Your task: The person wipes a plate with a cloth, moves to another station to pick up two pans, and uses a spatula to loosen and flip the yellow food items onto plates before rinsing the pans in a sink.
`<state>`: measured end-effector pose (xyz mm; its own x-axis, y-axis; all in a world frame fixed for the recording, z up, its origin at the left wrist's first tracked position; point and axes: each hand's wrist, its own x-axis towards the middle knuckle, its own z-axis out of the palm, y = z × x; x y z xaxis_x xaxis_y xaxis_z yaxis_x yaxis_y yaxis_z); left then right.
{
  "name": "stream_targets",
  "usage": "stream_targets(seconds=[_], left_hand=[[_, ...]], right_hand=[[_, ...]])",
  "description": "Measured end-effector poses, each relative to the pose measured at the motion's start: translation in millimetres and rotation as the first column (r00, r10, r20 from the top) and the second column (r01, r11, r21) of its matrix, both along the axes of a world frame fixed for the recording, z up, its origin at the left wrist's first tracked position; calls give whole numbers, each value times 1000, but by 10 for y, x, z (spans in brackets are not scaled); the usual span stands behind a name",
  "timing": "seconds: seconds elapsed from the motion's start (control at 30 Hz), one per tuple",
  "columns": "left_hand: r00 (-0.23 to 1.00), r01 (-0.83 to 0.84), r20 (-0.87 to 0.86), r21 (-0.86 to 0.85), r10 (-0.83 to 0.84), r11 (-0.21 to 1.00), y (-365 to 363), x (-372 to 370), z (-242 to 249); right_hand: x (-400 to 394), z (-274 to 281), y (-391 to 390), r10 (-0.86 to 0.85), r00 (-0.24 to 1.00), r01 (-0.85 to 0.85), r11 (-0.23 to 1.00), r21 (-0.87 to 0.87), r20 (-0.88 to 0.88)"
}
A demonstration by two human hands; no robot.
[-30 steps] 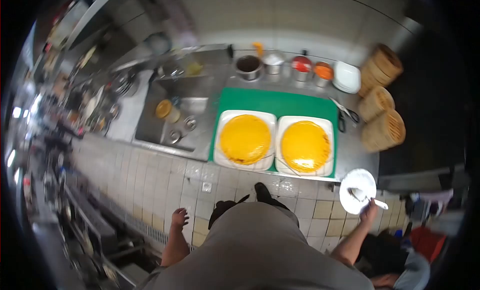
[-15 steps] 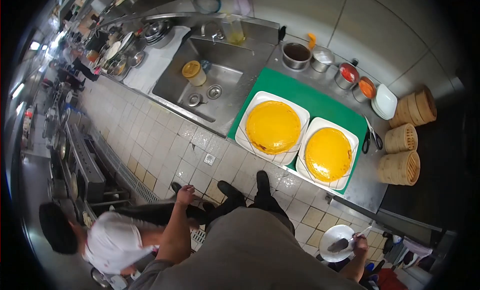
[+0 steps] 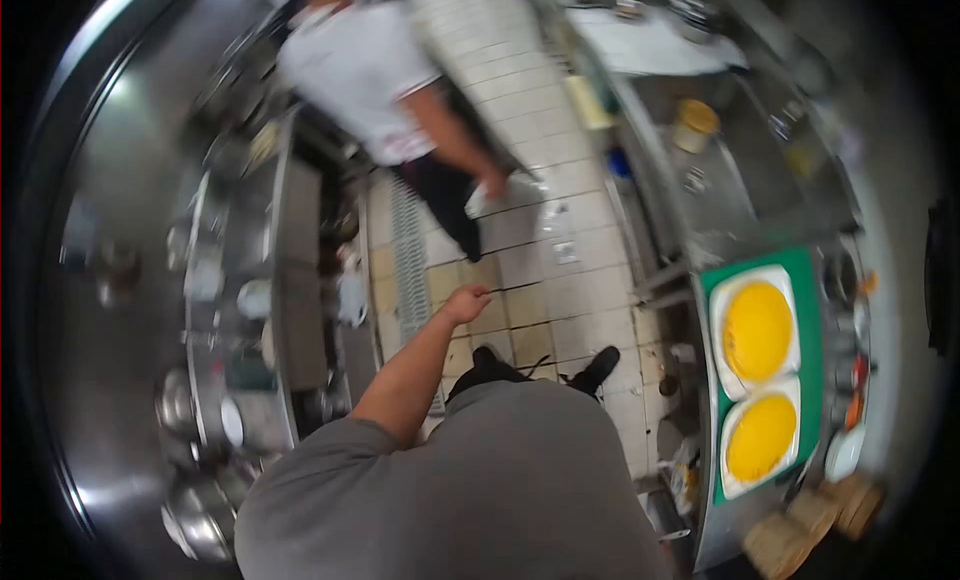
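Observation:
My left hand (image 3: 467, 304) hangs in front of my body over the tiled floor, its fingers closed. A thin dark line shows at the fingertips, too small to make out. My right hand is out of view, hidden by my torso or the frame's edge. Away on the right counter, two white trays hold round yellow cakes; the farther cake (image 3: 757, 331) and the nearer cake (image 3: 762, 437) rest on a green cutting board (image 3: 811, 365). Neither cake is near my left hand.
A co-worker in a white shirt (image 3: 355, 80) stands ahead on the left. A steel sink (image 3: 735, 145) holds a yellow-lidded tub (image 3: 696, 126). Bamboo steamers (image 3: 778, 547) stand at the lower right. Metal worktops with pots (image 3: 178, 402) line my left side.
My view has swung left, so the cakes now sit at the right. The co-worker has moved ahead of me. My right hand, which held a white bowl and a utensil, has left view.

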<state>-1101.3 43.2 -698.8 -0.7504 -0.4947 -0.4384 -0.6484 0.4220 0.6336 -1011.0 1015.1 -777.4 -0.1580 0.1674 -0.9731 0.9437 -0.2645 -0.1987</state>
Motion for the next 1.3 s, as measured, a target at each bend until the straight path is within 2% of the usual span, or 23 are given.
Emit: stream_targets(seconds=[0.07, 0.23, 0.3, 0.33, 0.43, 0.5, 0.57, 0.63, 0.7, 0.77, 0.8, 0.83, 0.9, 0.93, 0.97, 1.0, 1.1, 1.13, 1.17, 1.2, 1.23, 1.27, 1.3], left_hand=[[995, -91, 45, -5, 91, 996, -92, 579, 86], [948, -317, 17, 40, 317, 948, -351, 2172, 234], [687, -688, 101, 406, 719, 601, -490, 2800, 141], [681, -669, 8, 414, 732, 618, -594, 3178, -149], [498, -760, -9, 477, 867, 441, -792, 3836, -164], [222, -862, 49, 477, 974, 172, -969, 4038, -83], [133, -856, 12, 505, 991, 109, -1136, 4206, -43], [39, -840, -19, 540, 999, 43, -1231, 4241, 17], [-43, -843, -33, 538, 998, -19, -1239, 4272, 113], [30, -851, -37, 523, 999, 44, -1265, 4348, 179], [126, -874, -53, 466, 991, 136, -1252, 4459, 140], [93, -886, -55, 451, 994, 108, -1230, 4537, 155], [176, -937, -150, 278, 973, 212, -1202, 4814, 245], [129, -956, -145, 245, 981, 162, -1241, 4973, 381], [-35, -936, -183, 350, 983, 32, -1263, 5058, 590], [-204, -888, -213, 451, 956, -89, -1296, 5164, 754], [-388, -887, -379, 400, 840, -230, -1495, 5648, 941], [-460, -840, -393, 483, 797, -247, -1642, 5843, 1040], [-385, -918, -380, 248, 841, -308, -1792, 5998, 1112], [-329, -944, -404, 140, 853, -298, -1989, 6120, 1133], [-260, -963, -419, 44, 870, -266, -2195, 6244, 1081], [-154, -982, -382, -40, 911, -183, -2434, 6397, 914], [-44, -999, -248, 4, 968, -44, -2702, 6530, 838]], right_hand=[[-391, 402, -787, 322, 945, -294, 911, 288, -55], [-1186, 551, -2236, 672, 731, -578, 703, 414, -120], [-1523, 587, -2763, 779, 606, -652, 603, 460, -162], [-1697, 620, -3025, 822, 538, -676, 552, 488, -184], [-2239, 704, -3761, 910, 322, -701, 414, 581, -260], [-2726, 678, -4307, 921, 174, -691, 366, 623, -348], [-3182, 614, -5152, 913, 34, -692, 315, 650, -406], [-3584, 644, -6137, 798, -593, -231, -38, 972, -109], [-3553, 1041, -7551, 848, -463, -309, 119, 944, -259], [-3604, 1307, -8827, 826, -501, -322, 99, 942, -258], [-3739, 1211, -9424, 751, -528, -375, 213, 902, -397], [-3802, 1099, -10031, 658, -538, -442, 313, 841, -527], [-3485, 1232, -11300, 509, -592, -507, 366, 780, -624], [-3378, 1108, -11969, 485, -545, -561, 395, 728, -684], [-2986, 1339, -12573, 547, -518, -591, 327, 738, -658], [-2609, 1462, -13096, 462, -493, -711, 274, 647, -738], [-1009, 2026, -14306, 331, -454, -855, 99, 509, -827], [-317, 2096, -14555, 252, -274, -960, -15, 279, -928], [186, 2222, -14766, 203, -77, -992, -115, 54, -976], [632, 2143, -14988, 73, -292, -952, -117, 282, -954], [1155, 2108, -15068, 87, -234, -959, -184, 215, -968], [1654, 2324, -15072, 85, -367, -901, -282, 331, -926], [2129, 2033, -15258, 116, -233, -934, -303, 189, -965]])
